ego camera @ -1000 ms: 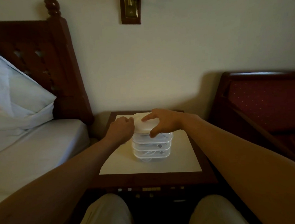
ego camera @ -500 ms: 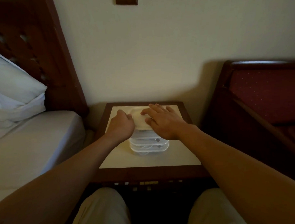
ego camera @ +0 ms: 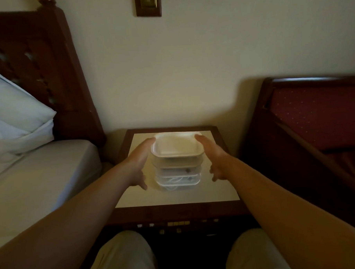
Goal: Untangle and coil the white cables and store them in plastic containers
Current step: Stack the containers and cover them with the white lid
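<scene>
On the bedside table (ego camera: pixel 220 193), fingers of both hands are straight and spread, flanking the stack of plastic containers (ego camera: pixel 177 167). Left hand (ego camera: pixel 140 162) sits against the stack's left side, fingertips by the top lid's rim; right hand (ego camera: pixel 212 155) mirrors it on the right. Contact is likely on the top container, but blur makes it hard to confirm. Neither hand curls round anything, palms facing in. Likely reason: squaring up or steadying the pile so it sits straight. Count: four containers stacked, as far as I can tell, the top one with an opaque white lid (ego camera: pixel 177 144). White cables (ego camera: pixel 175 180) show coiled inside the lower clear ones; number of cables can't be told. Task looks near done. One bed (ego camera: pixel 38 177) left, one red-cushioned chair (ego camera: pixel 314 116) right.
</scene>
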Motion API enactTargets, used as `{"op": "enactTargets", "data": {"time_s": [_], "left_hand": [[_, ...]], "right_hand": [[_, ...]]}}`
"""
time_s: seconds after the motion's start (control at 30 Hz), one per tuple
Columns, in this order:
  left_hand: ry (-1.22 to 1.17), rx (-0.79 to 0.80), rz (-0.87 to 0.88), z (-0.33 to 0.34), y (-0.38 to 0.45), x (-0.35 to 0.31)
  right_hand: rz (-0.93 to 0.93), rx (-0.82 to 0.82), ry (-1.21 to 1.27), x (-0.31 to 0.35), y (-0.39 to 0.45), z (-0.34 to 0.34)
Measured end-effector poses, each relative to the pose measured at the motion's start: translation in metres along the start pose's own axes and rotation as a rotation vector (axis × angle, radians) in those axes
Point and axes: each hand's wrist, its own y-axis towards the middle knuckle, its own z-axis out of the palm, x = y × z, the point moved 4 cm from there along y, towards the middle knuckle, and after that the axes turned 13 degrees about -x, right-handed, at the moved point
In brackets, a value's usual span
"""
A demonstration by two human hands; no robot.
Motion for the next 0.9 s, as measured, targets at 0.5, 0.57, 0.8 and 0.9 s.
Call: {"op": "enactTargets", "data": {"time_s": [0.5,0.57,0.8,0.9], "left_hand": [[-0.187,0.270,-0.080,0.037,0.055,-0.001],[-0.194,0.249,-0.078,0.042,0.069,-0.011],[-0.186,0.245,-0.032,0.062,0.136,-0.057],[-0.153,0.264,-0.017,0.073,0.165,-0.076]], "right_hand": [[0.124,0.138,0.235,0.002,0.067,0.023],[0.107,0.136,0.240,0.013,0.080,0.028],[0.083,0.131,0.252,0.056,0.142,0.050],[0.072,0.100,0.241,0.075,0.176,0.059]]}}
